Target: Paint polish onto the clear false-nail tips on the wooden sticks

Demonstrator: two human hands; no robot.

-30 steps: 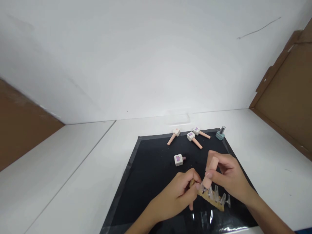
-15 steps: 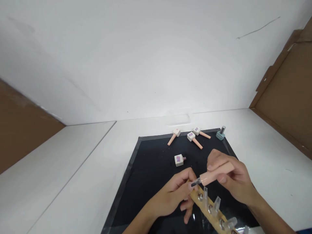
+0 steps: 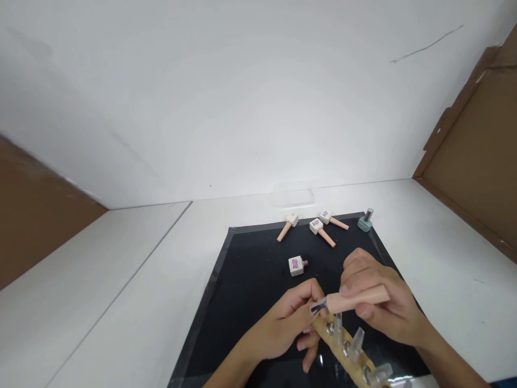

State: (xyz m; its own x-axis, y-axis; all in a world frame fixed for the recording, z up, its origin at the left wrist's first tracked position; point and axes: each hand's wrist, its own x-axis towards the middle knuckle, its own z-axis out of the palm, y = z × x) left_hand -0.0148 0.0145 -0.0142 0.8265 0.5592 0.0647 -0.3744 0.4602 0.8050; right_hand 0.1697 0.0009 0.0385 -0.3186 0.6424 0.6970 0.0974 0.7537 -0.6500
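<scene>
My left hand is closed on the far end of a yellowish wooden strip, which carries clear nail tips on round metal mounts. Between the thumb and fingers of my right hand is a pink polish cap. Its dark brush points left and meets a nail tip at my left thumb; the exact contact is too small to tell. Beyond my hands, an uncapped white bottle with a purple flower print lies on the black mat.
Three white bottles with pink caps lie along the mat's far edge. A teal bottle stands at its far right corner. Behind is a clear plastic piece. Brown cardboard rises at the right.
My right hand has shifted the cap slightly left and turned it closer to level. The brush has moved a little left beside my left thumb. My left hand has barely moved.
</scene>
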